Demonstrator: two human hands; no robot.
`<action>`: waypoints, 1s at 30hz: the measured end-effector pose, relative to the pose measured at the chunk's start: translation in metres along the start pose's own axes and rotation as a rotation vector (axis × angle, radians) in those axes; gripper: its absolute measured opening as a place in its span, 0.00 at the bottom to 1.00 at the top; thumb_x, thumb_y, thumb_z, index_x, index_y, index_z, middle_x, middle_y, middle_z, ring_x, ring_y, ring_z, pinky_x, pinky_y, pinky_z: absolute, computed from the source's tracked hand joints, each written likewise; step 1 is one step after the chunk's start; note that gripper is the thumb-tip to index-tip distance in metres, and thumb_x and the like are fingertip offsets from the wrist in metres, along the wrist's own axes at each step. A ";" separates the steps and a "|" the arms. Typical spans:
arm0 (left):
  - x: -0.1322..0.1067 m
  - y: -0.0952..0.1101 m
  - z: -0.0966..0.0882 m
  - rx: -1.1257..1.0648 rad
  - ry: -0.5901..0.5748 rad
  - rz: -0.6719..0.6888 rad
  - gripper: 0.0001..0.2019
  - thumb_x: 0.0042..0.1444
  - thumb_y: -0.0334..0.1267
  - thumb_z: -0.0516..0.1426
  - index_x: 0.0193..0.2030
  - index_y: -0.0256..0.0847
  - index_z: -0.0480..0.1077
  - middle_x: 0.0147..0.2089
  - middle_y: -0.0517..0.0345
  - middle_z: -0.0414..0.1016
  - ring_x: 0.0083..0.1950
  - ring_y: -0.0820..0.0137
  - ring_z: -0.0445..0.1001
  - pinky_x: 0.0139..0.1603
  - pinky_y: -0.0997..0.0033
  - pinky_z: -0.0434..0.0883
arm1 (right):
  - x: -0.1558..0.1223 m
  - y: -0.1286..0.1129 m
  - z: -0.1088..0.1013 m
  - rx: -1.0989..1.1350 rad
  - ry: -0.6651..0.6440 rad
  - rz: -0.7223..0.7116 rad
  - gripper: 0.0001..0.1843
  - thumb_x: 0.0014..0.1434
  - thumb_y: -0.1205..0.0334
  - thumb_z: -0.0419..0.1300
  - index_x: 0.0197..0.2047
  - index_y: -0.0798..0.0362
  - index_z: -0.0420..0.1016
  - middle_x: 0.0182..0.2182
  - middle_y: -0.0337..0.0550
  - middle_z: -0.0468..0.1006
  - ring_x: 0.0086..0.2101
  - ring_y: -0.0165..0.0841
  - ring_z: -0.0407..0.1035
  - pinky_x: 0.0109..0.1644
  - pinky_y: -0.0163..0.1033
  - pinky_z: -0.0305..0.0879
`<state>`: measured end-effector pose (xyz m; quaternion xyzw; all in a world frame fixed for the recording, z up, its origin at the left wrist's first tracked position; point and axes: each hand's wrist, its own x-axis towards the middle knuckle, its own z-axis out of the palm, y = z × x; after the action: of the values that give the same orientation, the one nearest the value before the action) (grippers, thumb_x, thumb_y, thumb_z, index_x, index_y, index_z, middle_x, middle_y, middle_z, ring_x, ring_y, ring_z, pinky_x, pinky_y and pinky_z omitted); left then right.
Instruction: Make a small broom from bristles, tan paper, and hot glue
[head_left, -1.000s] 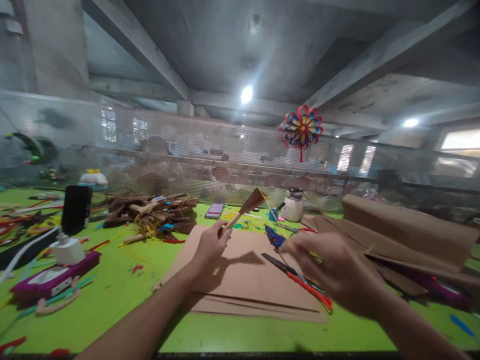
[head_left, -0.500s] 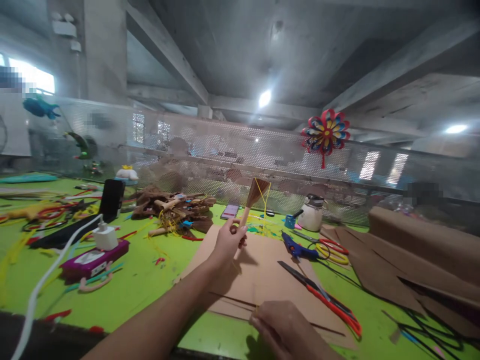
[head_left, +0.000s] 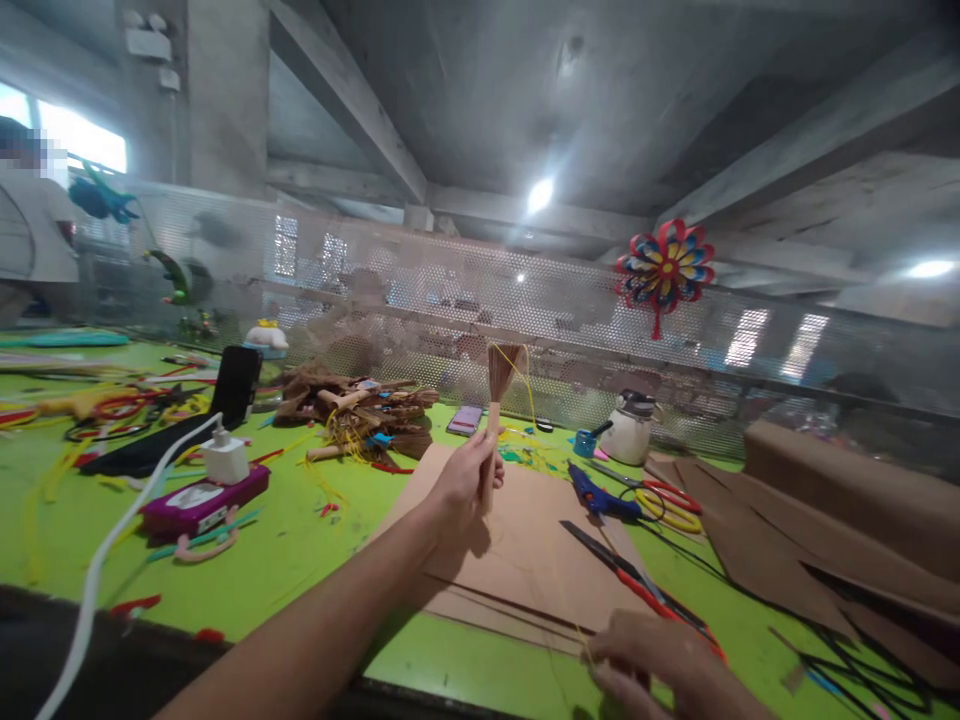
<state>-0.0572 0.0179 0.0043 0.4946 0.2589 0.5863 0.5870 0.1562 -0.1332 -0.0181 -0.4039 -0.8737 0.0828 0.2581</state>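
Observation:
My left hand [head_left: 472,470] is closed around the handle of a small brown paper broom [head_left: 504,372], holding it upright above the sheets of brown paper [head_left: 517,560]. Its fringed head fans out at the top, with a thin yellow string [head_left: 527,375] looped across it. Lower right, my right hand [head_left: 660,650] has its thumb and fingers pinched on a strand of the yellow string, which shows faintly over the paper. Scissors with red handles [head_left: 652,595] lie just behind the right hand, partly covered by it.
A blue glue gun [head_left: 600,497], a second pair of scissors [head_left: 671,500] and a white jug [head_left: 628,430] stand or lie to the right. On the left are a purple power strip [head_left: 202,505], a white cable [head_left: 94,585] and a heap of brown paper pieces [head_left: 360,410].
The broom has turned from a rightward lean to nearly upright in my left hand. My right hand has moved right, towards the red-handled scissors, and the string hangs looser.

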 end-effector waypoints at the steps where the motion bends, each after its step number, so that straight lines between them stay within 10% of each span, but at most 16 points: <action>1: 0.000 -0.001 0.001 -0.002 -0.017 0.001 0.18 0.51 0.51 0.59 0.39 0.40 0.64 0.24 0.65 0.64 0.23 0.78 0.62 0.24 0.78 0.62 | 0.003 0.000 -0.012 0.012 0.065 0.023 0.10 0.61 0.58 0.53 0.34 0.49 0.75 0.28 0.43 0.77 0.29 0.33 0.71 0.32 0.35 0.64; 7: 0.003 -0.011 0.002 0.059 -0.097 0.010 0.16 0.53 0.50 0.59 0.39 0.40 0.64 0.24 0.66 0.65 0.23 0.78 0.63 0.26 0.77 0.63 | 0.064 0.012 -0.065 0.179 0.389 0.106 0.10 0.60 0.56 0.56 0.34 0.49 0.77 0.30 0.43 0.76 0.31 0.35 0.69 0.35 0.40 0.64; 16: 0.004 -0.012 0.002 0.126 -0.191 0.016 0.20 0.51 0.52 0.60 0.42 0.40 0.63 0.25 0.63 0.69 0.25 0.76 0.68 0.26 0.77 0.64 | 0.174 0.037 -0.067 0.093 0.715 0.027 0.14 0.50 0.62 0.62 0.42 0.51 0.76 0.45 0.50 0.73 0.48 0.43 0.63 0.49 0.47 0.61; 22: 0.000 -0.009 0.005 0.100 -0.204 0.033 0.21 0.51 0.51 0.60 0.44 0.39 0.64 0.25 0.59 0.74 0.25 0.72 0.72 0.28 0.73 0.67 | 0.170 0.035 -0.022 0.212 0.494 0.068 0.14 0.57 0.59 0.53 0.23 0.55 0.72 0.21 0.40 0.72 0.26 0.31 0.66 0.32 0.35 0.61; 30: 0.001 -0.006 0.001 0.001 -0.075 0.045 0.18 0.51 0.44 0.61 0.45 0.40 0.63 0.32 0.58 0.76 0.30 0.70 0.75 0.33 0.71 0.72 | 0.136 0.012 0.025 0.284 0.452 0.063 0.19 0.64 0.56 0.47 0.26 0.53 0.67 0.23 0.40 0.70 0.27 0.31 0.65 0.32 0.34 0.59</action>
<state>-0.0534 0.0199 0.0001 0.5221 0.2258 0.5802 0.5829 0.0780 -0.0216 0.0086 -0.3990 -0.7605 0.1201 0.4979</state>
